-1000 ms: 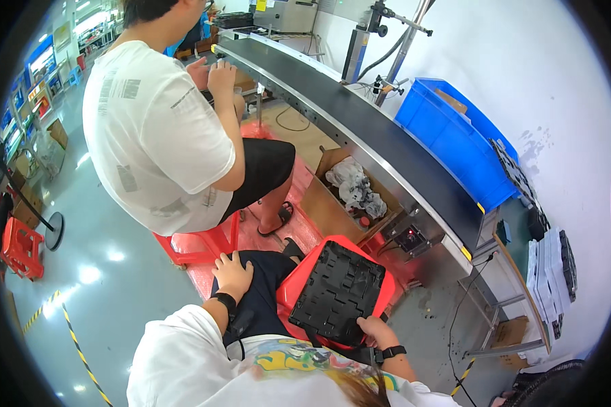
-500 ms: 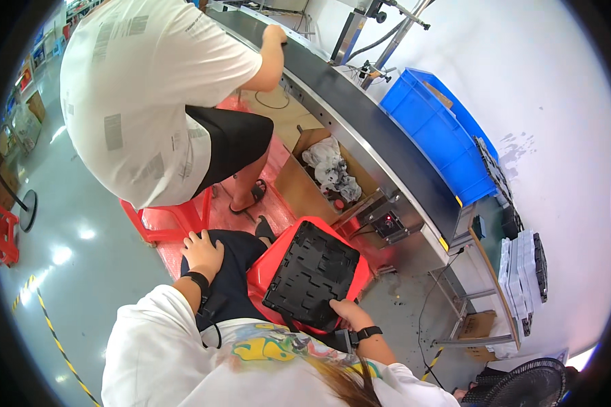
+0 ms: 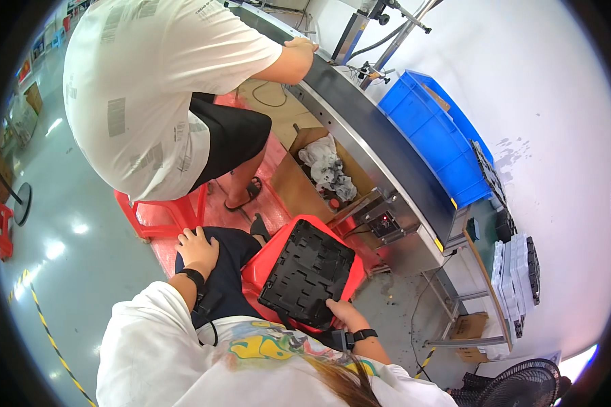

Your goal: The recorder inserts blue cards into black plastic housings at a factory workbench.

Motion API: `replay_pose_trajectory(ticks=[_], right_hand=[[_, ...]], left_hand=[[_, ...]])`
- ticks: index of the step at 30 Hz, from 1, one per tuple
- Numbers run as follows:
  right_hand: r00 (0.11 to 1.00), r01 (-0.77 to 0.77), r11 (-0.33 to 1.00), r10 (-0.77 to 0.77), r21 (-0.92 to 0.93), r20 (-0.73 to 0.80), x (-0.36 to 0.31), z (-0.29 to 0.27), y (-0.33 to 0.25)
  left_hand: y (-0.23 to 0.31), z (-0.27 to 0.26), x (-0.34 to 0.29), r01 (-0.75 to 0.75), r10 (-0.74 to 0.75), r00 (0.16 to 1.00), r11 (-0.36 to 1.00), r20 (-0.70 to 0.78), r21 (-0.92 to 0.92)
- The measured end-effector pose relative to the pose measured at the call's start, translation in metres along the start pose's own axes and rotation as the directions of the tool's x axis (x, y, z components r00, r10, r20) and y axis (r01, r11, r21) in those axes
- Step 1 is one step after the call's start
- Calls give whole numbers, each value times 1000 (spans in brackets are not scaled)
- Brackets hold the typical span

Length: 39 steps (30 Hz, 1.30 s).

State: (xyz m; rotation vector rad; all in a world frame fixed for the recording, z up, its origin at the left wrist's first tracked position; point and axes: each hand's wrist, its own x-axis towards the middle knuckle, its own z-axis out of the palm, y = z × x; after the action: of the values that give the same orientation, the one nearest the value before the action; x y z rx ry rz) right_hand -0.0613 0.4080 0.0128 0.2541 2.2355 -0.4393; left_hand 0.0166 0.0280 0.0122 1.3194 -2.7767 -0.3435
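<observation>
A black moulded plastic tray, with raised ribs and recesses, lies on a red plastic stool in front of me. My right hand grips the tray's near right edge, thumb on top; the other fingers are mostly hidden. My left hand lies flat on my dark-trousered knee, fingers spread and holding nothing. Dark bands circle both wrists.
Ahead on the left, a person sits on another red stool, reaching over a dark conveyor belt. A cardboard box holds crumpled plastic below it. A blue crate stands right; a black fan is near right.
The other person's forearm has moved right along the conveyor's edge. The view has shifted slightly; my hands keep their places on the knee and the tray.
</observation>
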Motion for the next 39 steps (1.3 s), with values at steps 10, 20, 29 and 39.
replay_pose_trajectory(ticks=[10,20,29,39], right_hand=[[994,-73,993,65,91,92,5,-4,8],[991,-54,991,38,125,127,4,-6,12],[992,-62,986,45,152,114,3,-5,11],[999,16,978,-25,208,41,-4,-2,15]], left_hand=[[-1,-3,0,16,-16,1000,1000,13,-17],[-2,0,1,11,-11,1000,1000,-6,-12],[-2,1,1,17,-17,1000,999,6,-28],[-1,-1,1,19,-19,1000,999,0,-32]])
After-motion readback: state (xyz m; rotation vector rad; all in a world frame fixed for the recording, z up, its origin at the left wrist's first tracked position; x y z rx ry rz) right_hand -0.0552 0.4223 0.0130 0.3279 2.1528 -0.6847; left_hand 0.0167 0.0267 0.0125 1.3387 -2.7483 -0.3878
